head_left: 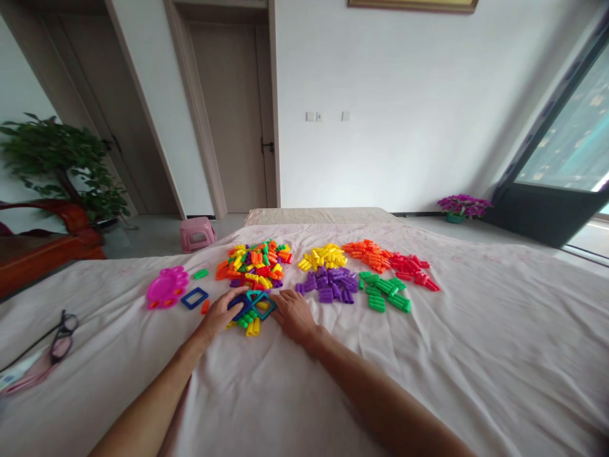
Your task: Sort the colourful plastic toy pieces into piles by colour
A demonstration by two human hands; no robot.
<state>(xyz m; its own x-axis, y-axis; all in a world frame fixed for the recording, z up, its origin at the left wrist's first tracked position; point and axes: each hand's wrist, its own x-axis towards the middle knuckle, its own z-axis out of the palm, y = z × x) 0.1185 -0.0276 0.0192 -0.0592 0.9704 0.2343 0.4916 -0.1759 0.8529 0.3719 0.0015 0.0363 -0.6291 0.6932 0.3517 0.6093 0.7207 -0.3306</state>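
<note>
Both of my hands rest low on the bed, side by side near its middle, at the near edge of a mixed pile of plastic pieces. My left hand (pixel 219 315) lies palm down with fingers loosely spread, its fingertips touching a dark blue frame piece (pixel 239 305). My right hand (pixel 295 315) lies flat too, fingers extended toward a teal triangular frame (pixel 263 304), touching its edge; I cannot tell whether either hand is actually pinching anything. Just below the frames sit a few loose yellow and green tubes (pixel 250 322).

Beyond my fingers is the mixed pile (pixel 254 263), many colours jumbled together. Toward the right side of the bed lie sorted heaps: yellow tubes (pixel 323 256), purple tubes (pixel 329 284), green tubes (pixel 384 292), orange tubes (pixel 368 252) and red tubes (pixel 413 269). Toward the left side lie a pink paw-shaped piece (pixel 166 287), a blue square frame (pixel 195 298) and, nearer the left edge, a pair of glasses (pixel 63 335).

The pieces look like hard, light, hollow plastic: stiff, smooth, probably a little slippery, and unlikely to break. The sheet (pixel 476 355) is soft, so they may roll or sink slightly. A frame is best taken by one side bar, between thumb and forefinger; a tube across its middle.
</note>
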